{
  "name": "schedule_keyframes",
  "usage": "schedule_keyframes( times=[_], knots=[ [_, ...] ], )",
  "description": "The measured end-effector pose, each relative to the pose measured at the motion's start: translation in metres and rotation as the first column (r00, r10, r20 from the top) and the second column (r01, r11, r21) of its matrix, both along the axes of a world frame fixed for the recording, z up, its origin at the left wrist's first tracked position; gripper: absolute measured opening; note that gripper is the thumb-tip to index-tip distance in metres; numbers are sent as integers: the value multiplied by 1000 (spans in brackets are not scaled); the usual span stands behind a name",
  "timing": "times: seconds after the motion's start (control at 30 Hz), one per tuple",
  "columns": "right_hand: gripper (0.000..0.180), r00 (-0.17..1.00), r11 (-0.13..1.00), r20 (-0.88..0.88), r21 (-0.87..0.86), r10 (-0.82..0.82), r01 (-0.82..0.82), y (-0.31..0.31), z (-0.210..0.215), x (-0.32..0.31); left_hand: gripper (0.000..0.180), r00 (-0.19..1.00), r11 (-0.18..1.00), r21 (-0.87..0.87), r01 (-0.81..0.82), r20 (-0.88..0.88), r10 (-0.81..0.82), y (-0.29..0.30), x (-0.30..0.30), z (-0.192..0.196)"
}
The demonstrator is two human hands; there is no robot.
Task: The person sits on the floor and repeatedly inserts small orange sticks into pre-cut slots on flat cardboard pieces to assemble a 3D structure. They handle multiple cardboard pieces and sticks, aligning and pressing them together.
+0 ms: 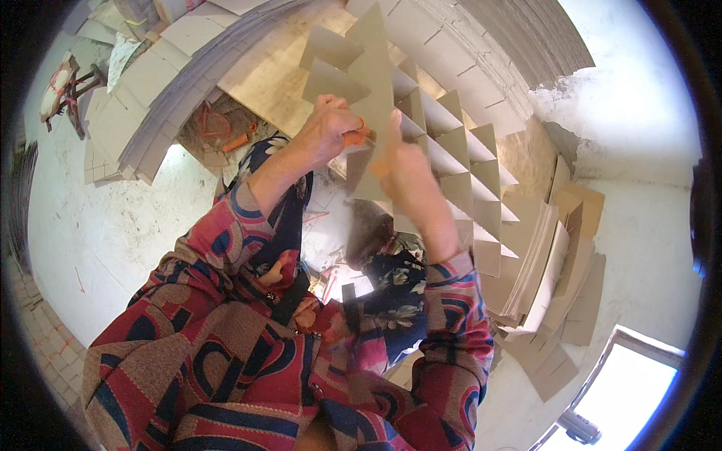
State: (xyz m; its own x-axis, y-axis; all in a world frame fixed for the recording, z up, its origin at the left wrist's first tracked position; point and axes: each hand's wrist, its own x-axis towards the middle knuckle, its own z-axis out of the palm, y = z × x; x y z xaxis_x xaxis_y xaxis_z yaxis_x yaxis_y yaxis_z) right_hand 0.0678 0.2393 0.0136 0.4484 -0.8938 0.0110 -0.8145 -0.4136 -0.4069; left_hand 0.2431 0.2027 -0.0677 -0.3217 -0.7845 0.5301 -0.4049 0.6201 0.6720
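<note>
A cardboard divider grid of interlocking grey-brown strips stands in front of me, its cells partly formed. My left hand is curled closed at the grid's near left side, pinching the edge of a cardboard strip, with orange wrapping on its fingers. Close by on the right, my right hand grips the same divider, its index finger stretched up along a tall upright panel. Some orange shows by its thumb as well. The right hand is a little blurred, and its other fingers are partly hidden.
Stacked slotted cardboard strips lie at the left, with another stack behind the grid. More cardboard sheets lean at the right. A small stool stands far left. An orange-handled tool lies beyond my left forearm.
</note>
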Motion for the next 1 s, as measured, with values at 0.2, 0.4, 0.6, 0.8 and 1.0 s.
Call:
schedule_keyframes(
  times=[0.2,0.4,0.6,0.8,1.0],
  knots=[
    [72,992,992,-18,21,-126,127,15,-5,10,10,1000,1000,-17,-15,-12,15,4,6,3],
    [66,988,997,-132,-14,-76,75,14,-37,13,11,1000,1000,-22,12,15,-12,0,4,0],
    [46,989,977,33,-159,-142,145,-8,-16,-18,31,994,997,-66,-31,100,38,2,4,8],
    [86,779,748,-195,-488,-597,450,-69,-41,-175,73,971,989,-135,53,239,-20,-10,-17,39],
    [69,900,889,240,376,-365,260,-29,-20,-122,76,924,972,-183,149,377,-70,-80,-21,16]
  ],
)
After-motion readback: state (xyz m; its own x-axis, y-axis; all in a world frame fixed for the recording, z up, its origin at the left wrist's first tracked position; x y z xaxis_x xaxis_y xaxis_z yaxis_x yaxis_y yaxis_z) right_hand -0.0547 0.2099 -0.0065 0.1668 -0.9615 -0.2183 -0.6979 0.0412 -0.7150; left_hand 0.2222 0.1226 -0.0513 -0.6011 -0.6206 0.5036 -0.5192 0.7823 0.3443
